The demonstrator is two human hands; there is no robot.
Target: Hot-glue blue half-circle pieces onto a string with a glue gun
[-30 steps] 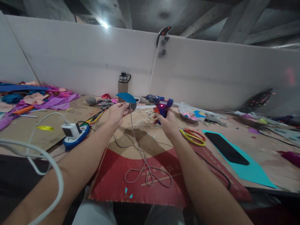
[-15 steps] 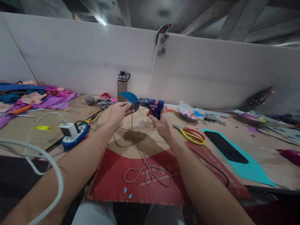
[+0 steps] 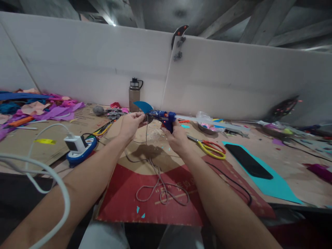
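Between its pinched fingers, my left hand (image 3: 131, 125) grips a small dark rounded piece (image 3: 148, 120), partly hidden by the fingers and the tool's tip. A curved blue fin-shaped piece (image 3: 143, 106) rises from it. From that spot a thin grey cord (image 3: 147, 136) hangs down and lies in loops on the red-printed cardboard (image 3: 119, 204). My right hand (image 3: 177, 137) is wrapped round the handle of a blue hot glue gun (image 3: 168, 119). The gun points left, its nozzle at the base of the blue fin; whether they touch I cannot tell.
Scissors (image 3: 212, 149) with red and yellow handles lie right of my right hand. Beyond is a black phone (image 3: 249, 160) on turquoise sheet (image 3: 281, 190). A power strip (image 3: 83, 152) with a white charger (image 3: 75, 143) sits left. A bottle (image 3: 134, 95) stands against the white panel.
The glue gun and my right hand have shifted slightly left, bringing the nozzle closer in at the base of the blue fin. My left hand stays nearly still.
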